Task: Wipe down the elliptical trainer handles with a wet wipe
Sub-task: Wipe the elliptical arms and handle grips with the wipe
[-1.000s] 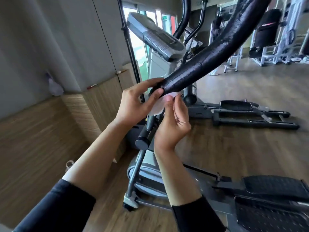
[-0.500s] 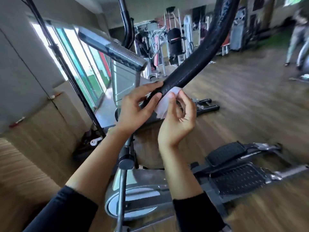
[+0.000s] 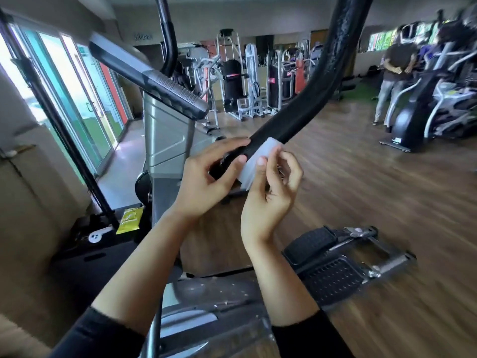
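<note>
The wet wipe [image 3: 259, 161] is draped round the lower end of the black foam handle [image 3: 304, 109], a white band sitting just above both hands. The handle's long axis runs from its end by the left hand [image 3: 204, 182] up and away to the right, curving steeply overhead, so nearly all of its length lies beyond the hands in that direction.

The right hand [image 3: 271, 192] is the one on the wipe: its thumb and forefinger pinch the wipe's hanging edge just beneath the handle, while the other fingers curl loosely and hold nothing. The wrist is upright, forearm rising from below. The left hand sits just beside it, nearer the handle's end, with its long fingers lying over the top of the foam and its thumb pressed underneath close to the wipe's edge, steadying the bar.

To my eye the wipe is only being wrapped into place, and the wiping stroke would have to travel up the bar, away from both hands. The far handle [image 3: 165, 32], up and to the left of the hands beyond the console [image 3: 154, 83], looks untouched.
</note>
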